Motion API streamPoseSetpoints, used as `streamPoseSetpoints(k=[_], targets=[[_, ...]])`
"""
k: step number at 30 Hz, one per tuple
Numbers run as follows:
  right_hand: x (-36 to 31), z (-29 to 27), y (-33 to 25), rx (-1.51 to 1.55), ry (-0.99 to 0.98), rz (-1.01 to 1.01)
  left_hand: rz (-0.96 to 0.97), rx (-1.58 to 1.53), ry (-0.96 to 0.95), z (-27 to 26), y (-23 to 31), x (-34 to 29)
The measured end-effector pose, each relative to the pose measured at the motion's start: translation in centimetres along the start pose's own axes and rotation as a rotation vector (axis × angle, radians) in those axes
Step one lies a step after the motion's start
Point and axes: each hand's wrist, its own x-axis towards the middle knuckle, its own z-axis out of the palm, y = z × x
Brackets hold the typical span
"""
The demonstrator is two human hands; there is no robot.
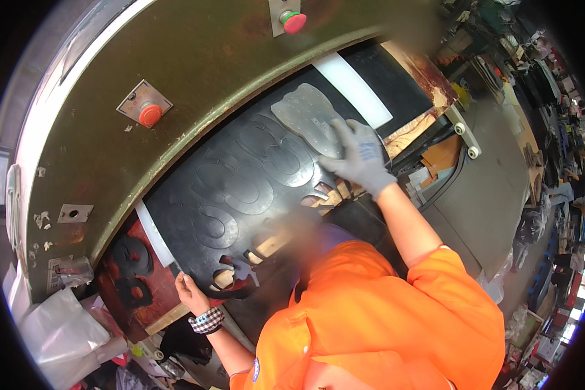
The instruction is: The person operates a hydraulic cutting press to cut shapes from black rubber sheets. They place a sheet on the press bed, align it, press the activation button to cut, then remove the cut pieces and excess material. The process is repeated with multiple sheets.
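Note:
A black rubber sheet (182, 188) lies on the machine bed, marked with several curved, sole-like outlines and cut through with holes along its near edge. On its far right part rests a grey sole-shaped plate (303, 109). My right hand (364, 156), in a grey glove, grips the plate's near right end, thumb on one side and fingers on the other. At the sheet's near left corner, my bare left hand (192, 296) pinches the edge between thumb and fingers. The fingertips under the sheet are hidden.
Above the bed runs a green machine beam (201, 58) with a red push button (150, 114) and another red button (294, 23). White strips (354, 88) cross the bed. Black cut pieces (132, 257) lie at left. Plastic bags (65, 335) hang at lower left.

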Motion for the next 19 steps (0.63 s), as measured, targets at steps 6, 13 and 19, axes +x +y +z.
streamPoseSetpoints(k=[6, 13, 19], targets=[[-2.0, -0.4, -1.1, -0.021, -0.072, 0.105, 0.098, 0.065, 0.286, -1.6, 4.4, -3.9], [-3.5, -6.4, 7.1, 1.128, -0.302, 0.526, 0.595, -0.169, 0.084, 3.5, 24.6, -5.9], [-6.8, -7.8, 18.9, 0.358, 0.118, 0.358, 1.039, -0.856, -0.575, 2.5, 39.2, -8.2]])
